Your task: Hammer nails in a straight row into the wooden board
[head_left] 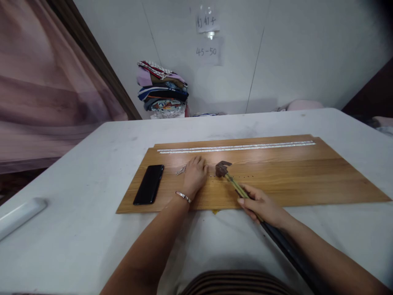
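A long wooden board (291, 176) lies on a white table (76, 213). My right hand (260, 205) is wrapped round the handle of a claw hammer (229, 176), whose rusty head rests on the board by a row of small dark dots. My left hand (195, 174) is curled, fingers pinched on the board just left of the hammer head; what it pinches is too small to name. A few loose nails (181, 170) lie just left of that hand. A silver bracelet sits on my left wrist.
A black phone (149, 184) lies on the board's left end. Two pale metal strips (236, 146) run along the board's far edge. Folded clothes (162, 92) are stacked against the wall. A white tube (18, 215) lies at the table's left edge.
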### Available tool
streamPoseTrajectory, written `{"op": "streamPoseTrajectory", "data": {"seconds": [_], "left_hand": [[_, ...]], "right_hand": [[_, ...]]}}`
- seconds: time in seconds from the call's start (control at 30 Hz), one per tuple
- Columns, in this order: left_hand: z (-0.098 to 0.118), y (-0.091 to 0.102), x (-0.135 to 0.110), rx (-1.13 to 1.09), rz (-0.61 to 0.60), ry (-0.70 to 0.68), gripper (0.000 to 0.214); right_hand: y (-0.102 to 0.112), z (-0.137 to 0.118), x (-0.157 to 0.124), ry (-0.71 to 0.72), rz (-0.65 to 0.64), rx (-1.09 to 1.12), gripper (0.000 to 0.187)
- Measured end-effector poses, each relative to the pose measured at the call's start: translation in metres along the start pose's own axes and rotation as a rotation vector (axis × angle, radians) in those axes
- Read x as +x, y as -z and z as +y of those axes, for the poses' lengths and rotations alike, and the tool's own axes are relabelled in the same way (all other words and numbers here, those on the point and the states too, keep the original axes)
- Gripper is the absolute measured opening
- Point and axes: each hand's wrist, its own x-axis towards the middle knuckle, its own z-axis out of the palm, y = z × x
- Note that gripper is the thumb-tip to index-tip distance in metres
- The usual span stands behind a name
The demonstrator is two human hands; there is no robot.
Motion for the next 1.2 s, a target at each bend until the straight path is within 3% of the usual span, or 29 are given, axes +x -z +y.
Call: {"op": "streamPoseTrajectory", "data": {"seconds": [1.2], "left_hand": [[-0.0015,-0.0003,0.0004,0.008,-0.006,0.005,0.014]], "right_hand": [[-0.0002,-0.0038,0.0012,0.002,0.001,-0.01,0.061]]}}
